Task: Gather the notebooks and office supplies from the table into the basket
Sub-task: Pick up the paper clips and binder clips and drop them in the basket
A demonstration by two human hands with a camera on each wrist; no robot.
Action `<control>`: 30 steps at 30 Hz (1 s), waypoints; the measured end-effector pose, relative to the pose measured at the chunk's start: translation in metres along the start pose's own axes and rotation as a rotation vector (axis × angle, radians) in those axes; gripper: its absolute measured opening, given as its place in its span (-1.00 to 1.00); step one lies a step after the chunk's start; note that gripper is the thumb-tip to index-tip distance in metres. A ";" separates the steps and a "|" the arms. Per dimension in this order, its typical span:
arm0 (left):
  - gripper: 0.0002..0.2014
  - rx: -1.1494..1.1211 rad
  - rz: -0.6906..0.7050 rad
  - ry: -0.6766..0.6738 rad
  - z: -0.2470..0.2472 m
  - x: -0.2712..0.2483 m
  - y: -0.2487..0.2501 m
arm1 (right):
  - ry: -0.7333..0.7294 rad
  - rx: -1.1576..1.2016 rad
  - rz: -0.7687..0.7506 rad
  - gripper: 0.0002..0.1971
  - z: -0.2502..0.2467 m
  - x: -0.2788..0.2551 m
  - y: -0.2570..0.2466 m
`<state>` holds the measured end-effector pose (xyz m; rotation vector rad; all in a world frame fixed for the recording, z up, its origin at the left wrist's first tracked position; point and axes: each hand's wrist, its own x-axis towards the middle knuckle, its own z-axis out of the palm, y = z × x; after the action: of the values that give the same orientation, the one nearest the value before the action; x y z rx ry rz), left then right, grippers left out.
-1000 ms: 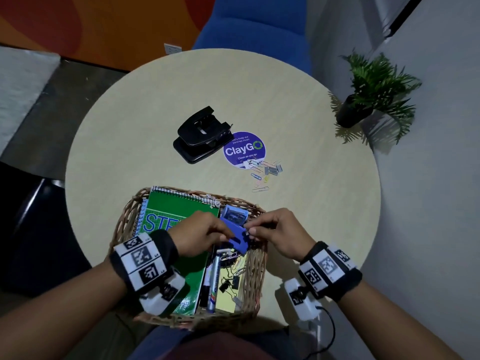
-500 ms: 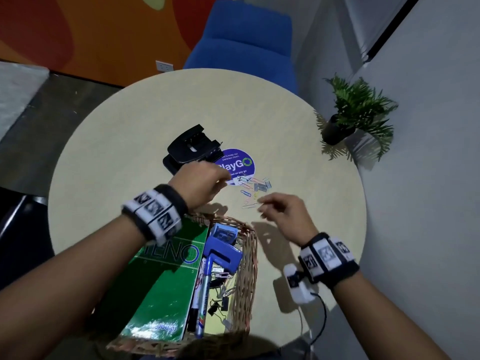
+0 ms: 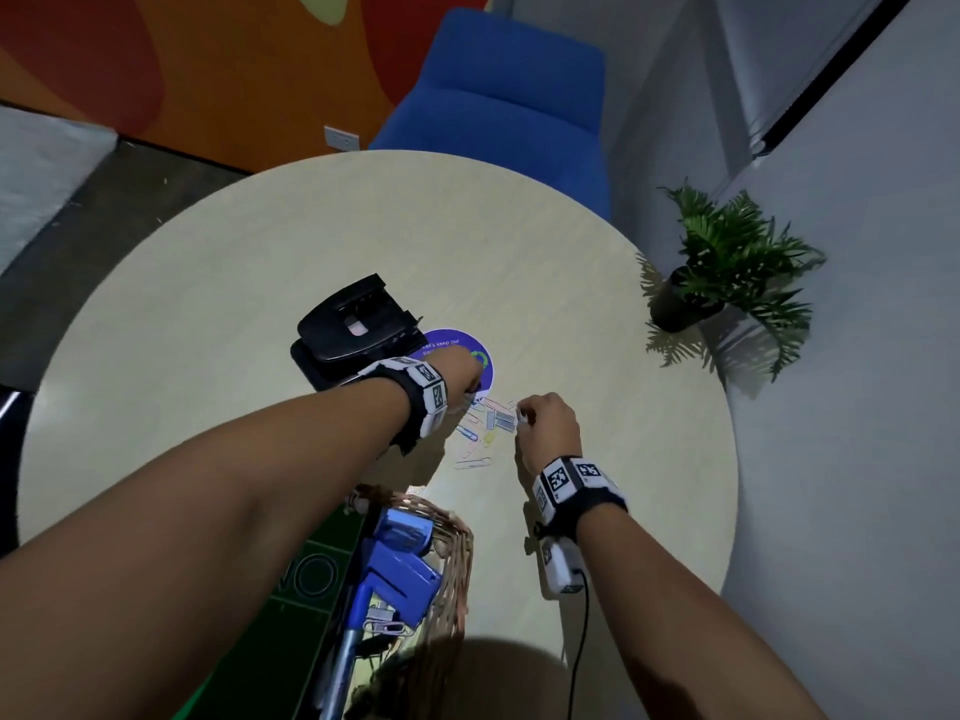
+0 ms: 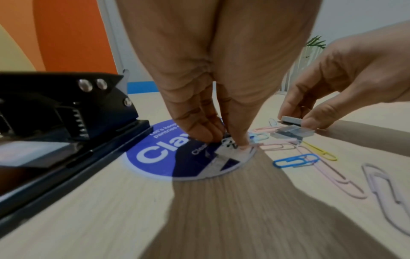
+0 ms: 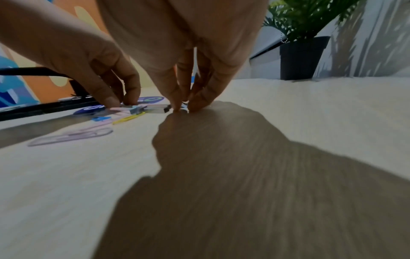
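Sitting nearest, behind both wrists, the basket (image 3: 451, 574) is already holding a notebook. Ahead, the left hand (image 4: 213, 98) is pinching a staple strip (image 4: 229, 149) while the right hand (image 4: 346, 84) is pinching a staple block (image 4: 291, 120). I'm guessing those paper clips (image 4: 296, 160) between the hands are getting scattered or dropped mid-carry, and the hole punch (image 3: 353, 324) beyond the left hand is waiting.

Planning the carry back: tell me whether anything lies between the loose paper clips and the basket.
Nothing visible does. Only bare table lies between the paper clips and the basket; the hole punch stands left of that path.
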<state>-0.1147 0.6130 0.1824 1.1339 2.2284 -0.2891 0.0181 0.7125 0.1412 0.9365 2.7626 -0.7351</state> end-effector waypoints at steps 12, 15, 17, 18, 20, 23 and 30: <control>-0.81 -0.133 -0.060 0.020 -0.008 -0.008 -0.003 | 0.057 0.211 0.102 -0.94 -0.002 -0.006 0.004; -0.88 -0.239 -0.107 0.203 -0.011 -0.016 -0.013 | 0.061 0.244 0.094 -0.88 -0.001 -0.011 0.003; -0.89 -0.320 -0.103 0.311 -0.013 -0.024 -0.020 | 0.049 0.197 0.055 -0.74 0.002 -0.011 -0.001; -0.92 -0.356 -0.098 0.342 -0.014 -0.030 -0.023 | 0.042 0.163 0.051 -0.71 0.004 -0.009 -0.005; -0.94 -0.426 -0.090 0.374 -0.015 -0.040 -0.028 | 0.044 0.103 0.081 -0.74 0.006 -0.003 -0.011; -0.96 -0.523 -0.089 0.433 -0.015 -0.057 -0.036 | 0.050 0.026 0.123 -0.77 0.006 0.000 -0.018; -0.95 -0.659 -0.044 0.554 -0.005 -0.106 -0.038 | 0.005 -0.073 0.135 -0.85 0.003 -0.005 -0.014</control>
<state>-0.1002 0.5226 0.2484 0.8522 2.5098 0.7835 0.0137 0.6984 0.1456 1.0978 2.6780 -0.6074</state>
